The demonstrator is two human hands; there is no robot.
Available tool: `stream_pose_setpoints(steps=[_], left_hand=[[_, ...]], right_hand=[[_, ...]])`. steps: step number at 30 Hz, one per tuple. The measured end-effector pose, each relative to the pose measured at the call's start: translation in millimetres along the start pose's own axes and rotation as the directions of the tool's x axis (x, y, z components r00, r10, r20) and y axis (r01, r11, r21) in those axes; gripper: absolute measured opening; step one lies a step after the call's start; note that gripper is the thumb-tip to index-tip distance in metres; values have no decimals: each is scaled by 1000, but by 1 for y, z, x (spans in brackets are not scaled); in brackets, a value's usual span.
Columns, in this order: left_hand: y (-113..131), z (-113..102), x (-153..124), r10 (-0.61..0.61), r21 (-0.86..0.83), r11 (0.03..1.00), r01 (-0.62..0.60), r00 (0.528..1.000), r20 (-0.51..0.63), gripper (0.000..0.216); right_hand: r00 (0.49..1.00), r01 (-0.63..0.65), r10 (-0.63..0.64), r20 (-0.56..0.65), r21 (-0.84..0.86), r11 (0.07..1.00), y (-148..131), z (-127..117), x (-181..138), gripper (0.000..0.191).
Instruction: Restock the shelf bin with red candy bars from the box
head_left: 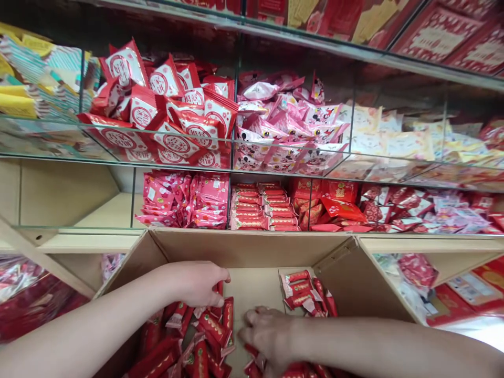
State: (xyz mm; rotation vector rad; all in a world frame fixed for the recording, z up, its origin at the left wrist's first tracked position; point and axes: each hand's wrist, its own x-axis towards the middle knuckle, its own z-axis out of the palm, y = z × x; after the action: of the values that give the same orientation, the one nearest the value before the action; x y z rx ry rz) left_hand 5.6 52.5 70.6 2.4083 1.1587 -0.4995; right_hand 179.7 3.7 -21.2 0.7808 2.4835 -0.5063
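Cardboard box [236, 247]: open below the shelf [114, 212], loose red packets [212, 328] heaped in its near part
Far right corner: a small group of packets [301, 289] lies here
Left hand [200, 283]: inside the box, thumb and finger close on one red packet [219, 287]
Right hand [270, 333]: blurred, low over the packets; cannot tell whether its fingers hold any
Shelf: stacked red packets [262, 207] beside pink packets [185, 197]
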Motion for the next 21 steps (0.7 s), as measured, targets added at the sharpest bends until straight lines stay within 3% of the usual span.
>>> stream_pose_setpoints(steps=[4, 11, 18, 21], left_hand=[[0, 4, 0, 7, 18, 1000, -7, 1000, 7, 29], [1, 7, 2, 27, 19, 999, -27, 1000, 1, 28], [1, 7, 2, 11, 27, 1000, -11, 1000, 7, 28], [3, 6, 1, -10, -4, 1000, 10, 1000, 4, 27]], right_hand=[[987, -53, 56, 152, -23, 998, -16, -1, -1, 50], [946, -262, 267, 186, -50, 964, -31, 27, 12, 42], [975, -86, 92, 200, -41, 995, -28, 23, 7, 42], [952, -147, 146, 270, -16, 989, -30, 22, 6, 44]])
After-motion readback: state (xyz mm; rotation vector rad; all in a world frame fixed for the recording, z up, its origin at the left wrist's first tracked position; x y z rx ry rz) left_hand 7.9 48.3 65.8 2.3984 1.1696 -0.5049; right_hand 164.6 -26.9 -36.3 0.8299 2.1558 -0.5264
